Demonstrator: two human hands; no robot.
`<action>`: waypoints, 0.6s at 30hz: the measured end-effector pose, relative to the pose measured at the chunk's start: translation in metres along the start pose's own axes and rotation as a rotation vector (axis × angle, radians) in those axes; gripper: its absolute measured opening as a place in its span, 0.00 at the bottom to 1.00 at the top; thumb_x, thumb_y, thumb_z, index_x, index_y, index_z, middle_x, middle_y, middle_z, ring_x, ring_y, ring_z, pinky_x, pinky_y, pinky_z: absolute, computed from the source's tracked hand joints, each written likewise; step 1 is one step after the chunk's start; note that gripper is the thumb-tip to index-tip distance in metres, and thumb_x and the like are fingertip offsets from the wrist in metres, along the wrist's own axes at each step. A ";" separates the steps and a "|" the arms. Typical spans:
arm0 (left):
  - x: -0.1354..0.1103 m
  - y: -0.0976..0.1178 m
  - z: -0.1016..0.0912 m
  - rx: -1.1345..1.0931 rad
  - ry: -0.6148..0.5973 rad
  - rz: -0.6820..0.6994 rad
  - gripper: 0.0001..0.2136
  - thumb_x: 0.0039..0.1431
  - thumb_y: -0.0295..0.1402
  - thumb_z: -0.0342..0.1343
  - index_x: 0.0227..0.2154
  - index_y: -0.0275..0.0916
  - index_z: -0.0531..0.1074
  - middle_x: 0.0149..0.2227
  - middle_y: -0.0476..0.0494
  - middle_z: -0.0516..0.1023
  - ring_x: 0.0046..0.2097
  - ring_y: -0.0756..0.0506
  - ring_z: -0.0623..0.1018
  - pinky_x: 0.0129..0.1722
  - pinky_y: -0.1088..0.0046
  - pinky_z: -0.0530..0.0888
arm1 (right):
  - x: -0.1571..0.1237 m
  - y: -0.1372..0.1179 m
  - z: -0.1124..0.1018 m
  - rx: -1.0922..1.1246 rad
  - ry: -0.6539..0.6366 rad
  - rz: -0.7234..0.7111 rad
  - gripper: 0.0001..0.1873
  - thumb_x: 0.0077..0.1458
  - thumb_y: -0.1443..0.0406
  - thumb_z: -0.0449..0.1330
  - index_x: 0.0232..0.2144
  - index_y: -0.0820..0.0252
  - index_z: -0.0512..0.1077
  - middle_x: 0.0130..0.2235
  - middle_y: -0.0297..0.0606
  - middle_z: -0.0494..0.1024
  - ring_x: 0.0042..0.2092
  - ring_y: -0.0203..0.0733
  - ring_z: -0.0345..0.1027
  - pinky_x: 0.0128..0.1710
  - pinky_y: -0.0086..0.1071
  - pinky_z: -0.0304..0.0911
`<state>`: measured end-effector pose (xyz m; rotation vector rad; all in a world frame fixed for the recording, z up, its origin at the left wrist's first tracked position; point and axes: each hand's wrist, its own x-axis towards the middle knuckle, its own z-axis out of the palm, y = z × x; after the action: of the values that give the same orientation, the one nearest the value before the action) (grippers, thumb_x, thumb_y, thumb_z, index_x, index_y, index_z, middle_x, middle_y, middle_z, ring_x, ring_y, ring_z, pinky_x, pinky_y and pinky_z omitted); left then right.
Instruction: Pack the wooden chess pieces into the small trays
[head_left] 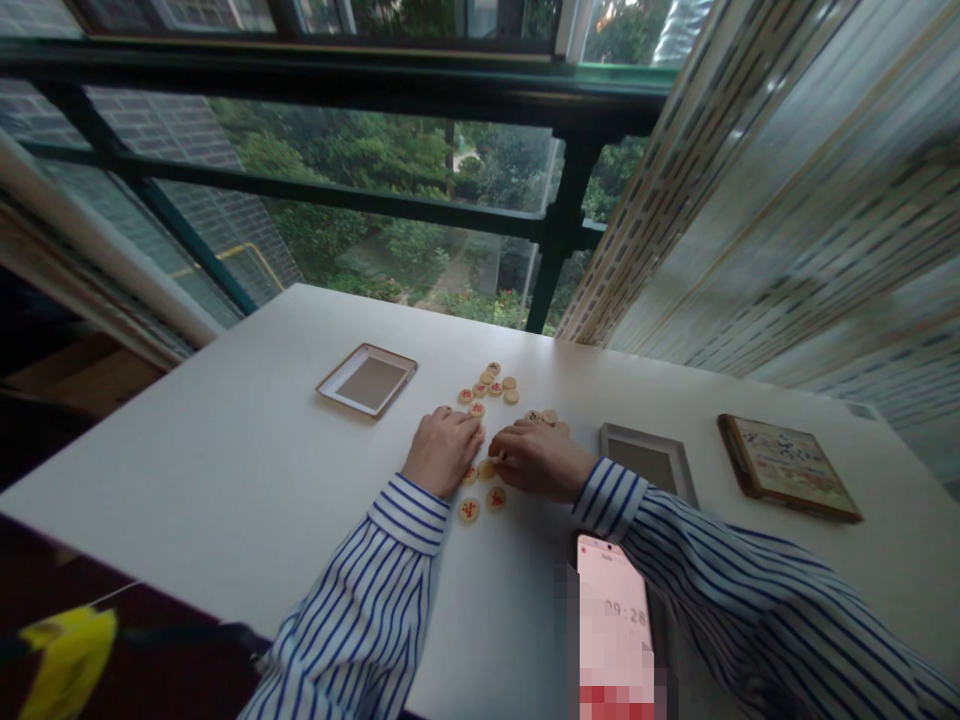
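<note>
Round wooden Chinese chess pieces with red or dark characters lie in a loose group at the middle of the white table (247,440). My left hand (441,450) rests among them, fingers together and curled down, its tips by a piece at their right side; what they hold is hidden. Facing it, my right hand (541,460) is closed, thumb and fingers pinched on a piece just above the tabletop. Close below the fingers is a plain piece (487,468). Two red-marked pieces, one (469,511) left of the other (496,499), lie nearer to me.
An open shallow box tray (403,385) lies at the back left. Another grey tray (679,460) sits beyond my right forearm, with a decorated flat box (795,468) further right. A phone (611,610) showing digits lies in front. Railing and window border the far edge.
</note>
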<state>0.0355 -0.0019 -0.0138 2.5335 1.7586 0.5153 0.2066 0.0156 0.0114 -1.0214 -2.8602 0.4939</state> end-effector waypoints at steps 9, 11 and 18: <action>-0.010 -0.006 -0.001 -0.065 0.164 -0.086 0.12 0.58 0.30 0.46 0.41 0.38 0.71 0.41 0.43 0.76 0.41 0.44 0.71 0.41 0.66 0.67 | 0.001 -0.006 0.005 -0.125 -0.023 -0.078 0.08 0.51 0.63 0.55 0.35 0.59 0.70 0.38 0.39 0.75 0.41 0.42 0.63 0.37 0.34 0.50; -0.011 -0.009 0.001 -0.084 0.200 -0.095 0.12 0.58 0.29 0.46 0.41 0.37 0.71 0.41 0.43 0.76 0.42 0.44 0.71 0.41 0.66 0.67 | 0.001 -0.006 0.006 -0.141 -0.024 -0.084 0.08 0.51 0.63 0.56 0.35 0.59 0.69 0.38 0.39 0.75 0.41 0.42 0.63 0.37 0.34 0.49; -0.017 -0.015 0.010 -0.159 0.285 -0.099 0.11 0.57 0.28 0.47 0.39 0.35 0.72 0.40 0.41 0.77 0.41 0.44 0.73 0.42 0.64 0.68 | 0.004 -0.006 0.008 -0.163 -0.013 -0.106 0.06 0.51 0.64 0.56 0.32 0.58 0.69 0.36 0.37 0.75 0.41 0.42 0.63 0.37 0.35 0.47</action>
<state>0.0197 -0.0100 -0.0304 2.3462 1.8298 1.0101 0.1988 0.0120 0.0058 -0.8834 -2.9873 0.2634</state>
